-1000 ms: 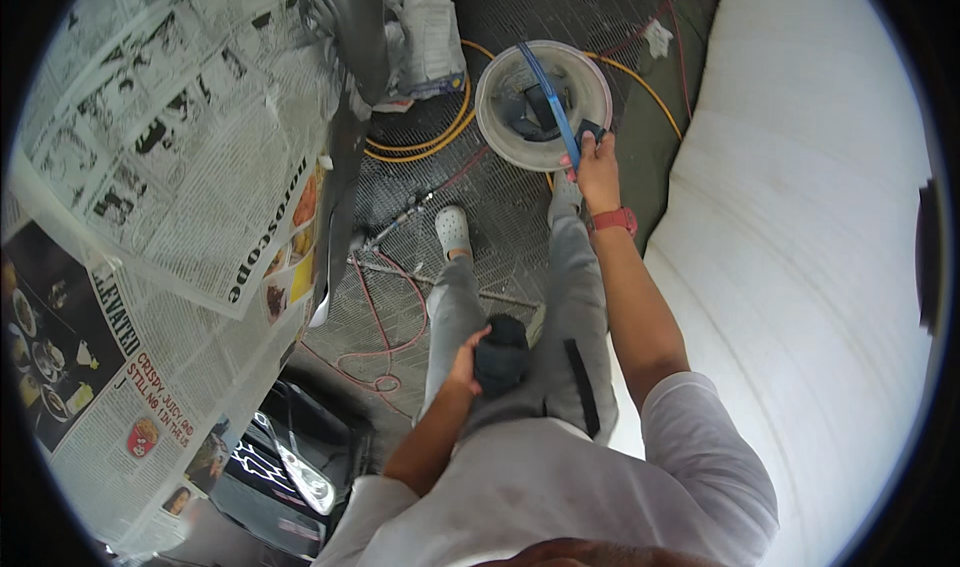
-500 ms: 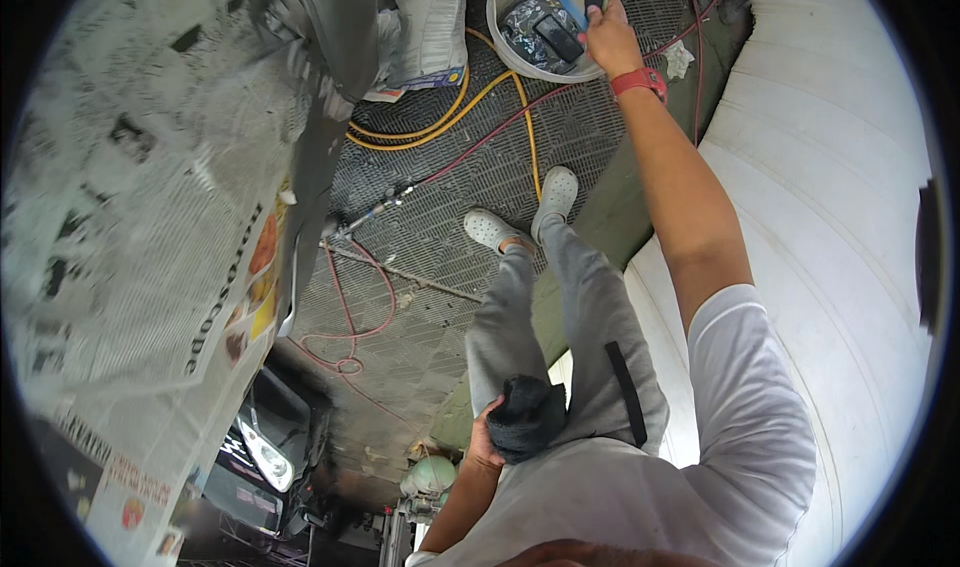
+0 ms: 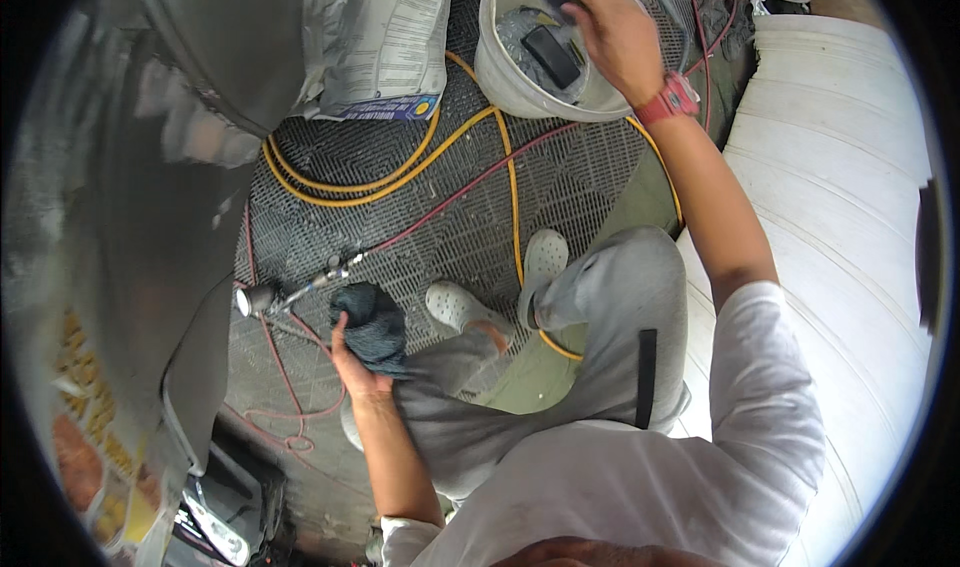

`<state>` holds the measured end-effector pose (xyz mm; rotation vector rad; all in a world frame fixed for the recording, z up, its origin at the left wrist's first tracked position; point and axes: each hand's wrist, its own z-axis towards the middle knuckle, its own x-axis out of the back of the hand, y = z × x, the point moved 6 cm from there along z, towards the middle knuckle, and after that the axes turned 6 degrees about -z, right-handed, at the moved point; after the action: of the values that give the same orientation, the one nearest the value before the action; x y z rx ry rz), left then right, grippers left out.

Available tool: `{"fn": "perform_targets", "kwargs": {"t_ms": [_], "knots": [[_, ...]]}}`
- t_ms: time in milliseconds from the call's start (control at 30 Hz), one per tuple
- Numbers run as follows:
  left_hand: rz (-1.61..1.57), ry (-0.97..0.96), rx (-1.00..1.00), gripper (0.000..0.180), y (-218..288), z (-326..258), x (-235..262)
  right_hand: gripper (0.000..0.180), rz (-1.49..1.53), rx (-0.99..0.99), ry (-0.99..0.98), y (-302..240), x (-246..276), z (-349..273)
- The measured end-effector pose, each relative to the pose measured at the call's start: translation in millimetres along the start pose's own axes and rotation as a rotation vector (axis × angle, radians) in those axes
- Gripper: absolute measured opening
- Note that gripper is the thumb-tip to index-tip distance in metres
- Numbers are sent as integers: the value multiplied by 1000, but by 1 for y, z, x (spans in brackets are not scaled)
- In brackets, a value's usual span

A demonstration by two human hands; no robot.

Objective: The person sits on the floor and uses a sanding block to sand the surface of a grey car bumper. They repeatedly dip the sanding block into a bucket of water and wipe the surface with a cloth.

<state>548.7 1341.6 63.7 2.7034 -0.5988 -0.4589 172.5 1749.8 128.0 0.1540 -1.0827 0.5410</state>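
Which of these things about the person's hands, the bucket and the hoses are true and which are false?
1. The left hand holds a dark blue bunched-up cloth. True.
2. The right hand reaches into a round white plastic bucket. True.
3. The right wrist wears a green band. False: the wristband is red.
4. The yellow hose lies coiled on the dark grid floor mat. True.
5. The bucket stands on the big white ribbed surface. False: it stands on the dark mat.
6. The person is barefoot. False: they wear pale grey clog shoes.
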Motion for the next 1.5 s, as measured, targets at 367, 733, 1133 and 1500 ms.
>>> {"fn": "perform_targets", "kwargs": {"t_ms": [367,733,1133,1500], "knots": [[-129,-51,-348,54,18,-19,15,43,-266,-69,-1025,157,-301,-59],[-210,134,-528,53,-12,-45,87,41,-73,-137,-1226,141,-367,-112],[-188,-36,-508,53,-8,-34,47,26,920,-356,-776,127,-116,-13],[-196,-104,-597,55,23,-40,68,31,1123,-572,-701,124,-92,-40]]}}
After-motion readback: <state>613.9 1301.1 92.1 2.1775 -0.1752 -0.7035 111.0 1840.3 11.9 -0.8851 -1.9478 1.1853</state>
